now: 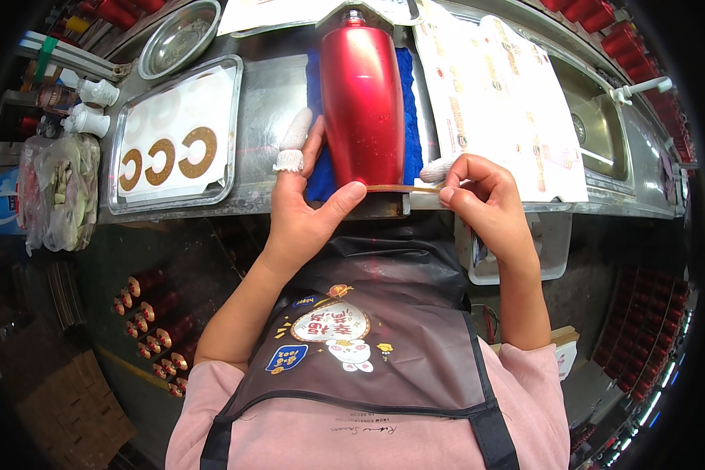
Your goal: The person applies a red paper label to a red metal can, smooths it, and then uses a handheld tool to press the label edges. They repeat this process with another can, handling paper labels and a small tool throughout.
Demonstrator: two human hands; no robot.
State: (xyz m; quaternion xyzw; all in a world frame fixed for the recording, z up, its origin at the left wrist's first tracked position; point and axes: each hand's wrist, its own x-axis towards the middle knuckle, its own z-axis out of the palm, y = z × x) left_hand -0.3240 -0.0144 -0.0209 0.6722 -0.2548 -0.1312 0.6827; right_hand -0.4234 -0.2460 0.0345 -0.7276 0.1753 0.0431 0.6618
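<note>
A glossy red bottle (362, 102) lies on its side on a blue cloth (315, 182), its threaded neck away from me and its base toward me. My left hand (301, 200) holds the bottle's left side near the base, thumb pressed on the lower edge, some fingers hidden beneath. A white finger cot covers one outstretched finger. Along the base runs a thin gold-brown strip (403, 189). Its right end is pinched between thumb and fingers of my right hand (486, 200), which also wears a white cot on a finger.
At left, a metal tray (233, 141) holds a white sheet with gold C-shaped decals (198, 153). Behind it stands a metal bowl (178, 39). Printed decal sheets (501, 110) lie right, beside a sink (595, 117). Red bottles (160, 313) stand below left; a white bin (552, 251) is below right.
</note>
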